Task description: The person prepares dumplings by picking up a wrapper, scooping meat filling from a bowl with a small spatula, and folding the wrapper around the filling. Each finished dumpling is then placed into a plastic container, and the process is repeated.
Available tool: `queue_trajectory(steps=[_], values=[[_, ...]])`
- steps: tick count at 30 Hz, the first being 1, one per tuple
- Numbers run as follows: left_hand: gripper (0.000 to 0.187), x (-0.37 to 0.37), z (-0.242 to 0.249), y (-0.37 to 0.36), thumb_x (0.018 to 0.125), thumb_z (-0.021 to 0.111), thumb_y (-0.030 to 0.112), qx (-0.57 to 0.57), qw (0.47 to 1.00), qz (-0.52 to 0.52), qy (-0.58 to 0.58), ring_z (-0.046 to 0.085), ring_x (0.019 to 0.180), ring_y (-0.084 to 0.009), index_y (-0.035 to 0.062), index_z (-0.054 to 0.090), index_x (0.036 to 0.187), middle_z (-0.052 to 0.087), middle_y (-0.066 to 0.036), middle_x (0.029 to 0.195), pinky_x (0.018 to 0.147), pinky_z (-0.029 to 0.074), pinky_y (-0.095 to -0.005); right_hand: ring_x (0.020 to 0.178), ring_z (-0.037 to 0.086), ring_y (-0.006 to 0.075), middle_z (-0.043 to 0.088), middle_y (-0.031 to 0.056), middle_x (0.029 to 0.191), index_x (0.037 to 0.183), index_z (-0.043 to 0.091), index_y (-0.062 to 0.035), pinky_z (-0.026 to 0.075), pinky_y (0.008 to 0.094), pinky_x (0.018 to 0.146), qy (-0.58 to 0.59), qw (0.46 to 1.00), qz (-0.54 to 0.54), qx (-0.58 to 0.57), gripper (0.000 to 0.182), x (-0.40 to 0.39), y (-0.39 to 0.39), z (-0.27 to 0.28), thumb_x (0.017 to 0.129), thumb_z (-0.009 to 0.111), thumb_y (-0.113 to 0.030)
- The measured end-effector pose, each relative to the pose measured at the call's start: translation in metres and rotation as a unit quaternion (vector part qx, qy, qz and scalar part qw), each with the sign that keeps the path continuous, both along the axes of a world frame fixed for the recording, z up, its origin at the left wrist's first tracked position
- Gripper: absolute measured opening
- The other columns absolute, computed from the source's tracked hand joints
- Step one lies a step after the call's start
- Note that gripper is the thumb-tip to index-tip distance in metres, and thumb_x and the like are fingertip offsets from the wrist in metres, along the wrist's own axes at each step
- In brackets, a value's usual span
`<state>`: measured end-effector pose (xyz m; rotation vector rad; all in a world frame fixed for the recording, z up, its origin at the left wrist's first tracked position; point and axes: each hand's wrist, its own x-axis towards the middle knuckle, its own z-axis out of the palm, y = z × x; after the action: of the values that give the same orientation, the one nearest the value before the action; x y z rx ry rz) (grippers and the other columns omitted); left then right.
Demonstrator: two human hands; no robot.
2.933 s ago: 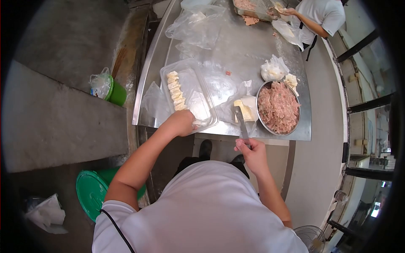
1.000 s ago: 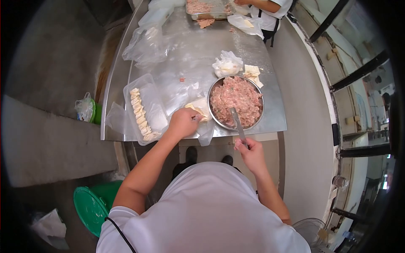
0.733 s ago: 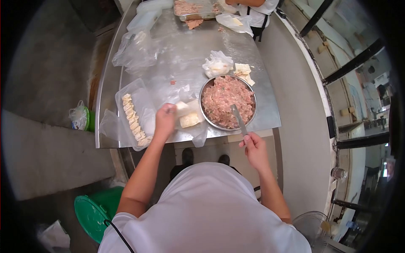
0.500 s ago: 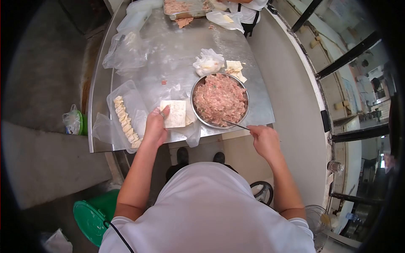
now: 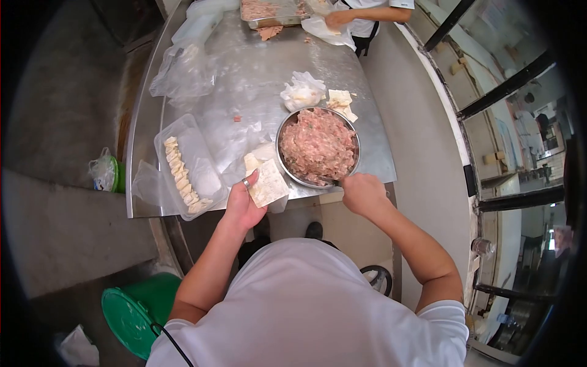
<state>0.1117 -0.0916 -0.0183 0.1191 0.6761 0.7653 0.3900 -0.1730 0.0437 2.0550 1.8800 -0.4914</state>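
My left hand (image 5: 246, 203) holds a stack of square dough wrappers (image 5: 268, 185) over the table's front edge, with the thumb on top. A round metal bowl (image 5: 279, 160) heaped with pink minced meat (image 5: 318, 144) stands to its right. At the bowl's lower right rim, my right hand (image 5: 363, 192) is closed on the handle of a thin tool, most of it hidden by the hand and the meat. On the left, a clear plastic tray (image 5: 206, 160) contains a row of folded dumplings (image 5: 180, 175).
Behind the bowl lie a crumpled plastic bag (image 5: 302, 92) and wrapper pieces (image 5: 341, 103). A co-worker's hand (image 5: 338, 19) is at the far edge, near a metal tray of meat (image 5: 269, 11). A green bin (image 5: 131, 312) stands on the floor at lower left.
My left hand has moved right and nearer to me, lifting the wrappers, now tilted. My right hand has moved left to the bowl's rim. The co-worker's arm has come further into view.
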Motion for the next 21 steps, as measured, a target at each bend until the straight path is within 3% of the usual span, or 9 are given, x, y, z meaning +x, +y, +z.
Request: queue_trajectory(steps=[7, 10, 13, 16, 19, 21], values=[[0.051, -0.003, -0.004, -0.004, 0.109, 0.043, 0.028, 0.006, 1.0, 0.024, 0.001, 0.059, 0.128, -0.037, -0.0029, 0.04, 0.149, 0.059, -0.023, 0.14, 0.114, 0.043, -0.0495, 0.092, 0.072, 0.0425, 0.073, 0.0257, 0.094, 0.098, 0.076, -0.0012, 0.056, 0.0502, 0.084, 0.15, 0.979, -0.132, 0.038, 0.023, -0.003, -0.002, -0.024, 0.09, 0.062, -0.016], [0.051, 0.003, -0.011, -0.007, 0.109, 0.04, 0.028, -0.027, 0.999, 0.015, 0.014, 0.059, 0.128, -0.038, -0.0021, 0.038, 0.15, 0.058, -0.023, 0.14, 0.113, 0.044, -0.0507, 0.067, 0.068, 0.0285, 0.07, 0.0165, 0.073, 0.092, 0.074, 0.0013, 0.052, 0.0428, 0.067, 0.274, 0.943, -0.179, 0.068, 0.021, 0.002, -0.01, -0.047, 0.096, 0.061, -0.015], [0.05, 0.016, -0.017, -0.016, 0.11, 0.038, 0.027, -0.041, 0.999, -0.013, 0.017, 0.059, 0.128, -0.038, -0.0016, 0.037, 0.151, 0.058, -0.022, 0.14, 0.112, 0.045, -0.0512, 0.059, 0.057, 0.0152, 0.063, 0.0061, 0.066, 0.091, 0.075, 0.0008, 0.046, 0.0342, 0.059, 0.376, 0.883, -0.274, 0.062, 0.022, -0.001, -0.018, -0.065, 0.099, 0.062, -0.015], [0.047, 0.031, -0.021, -0.026, 0.111, 0.034, 0.026, -0.054, 0.997, -0.037, 0.033, 0.06, 0.126, -0.0374, -0.0025, 0.04, 0.148, 0.06, -0.023, 0.137, 0.111, 0.045, -0.0511, 0.058, 0.052, 0.0083, 0.06, 0.0002, 0.065, 0.095, 0.075, -0.0002, 0.041, 0.0291, 0.055, 0.44, 0.834, -0.333, 0.012, 0.021, -0.002, -0.023, -0.058, 0.101, 0.06, -0.014], [0.044, 0.044, -0.023, -0.031, 0.111, 0.033, 0.024, -0.069, 0.995, -0.067, 0.017, 0.061, 0.123, -0.0353, -0.0045, 0.045, 0.142, 0.063, -0.023, 0.131, 0.109, 0.046, -0.0489, 0.062, 0.059, 0.0091, 0.064, 0.0032, 0.068, 0.1, 0.076, 0.0013, 0.045, 0.0302, 0.057, 0.51, 0.772, -0.375, 0.059, 0.02, -0.006, -0.03, -0.056, 0.098, 0.062, -0.013], [0.043, 0.054, -0.028, -0.033, 0.111, 0.034, 0.024, -0.078, 0.994, -0.062, 0.043, 0.062, 0.123, -0.0348, -0.0044, 0.046, 0.14, 0.064, -0.023, 0.129, 0.109, 0.046, -0.0484, 0.061, 0.059, 0.0091, 0.062, 0.0013, 0.068, 0.102, 0.075, 0.0013, 0.045, 0.0294, 0.057, 0.515, 0.768, -0.371, 0.084, 0.02, -0.008, -0.031, -0.051, 0.099, 0.06, -0.012]])
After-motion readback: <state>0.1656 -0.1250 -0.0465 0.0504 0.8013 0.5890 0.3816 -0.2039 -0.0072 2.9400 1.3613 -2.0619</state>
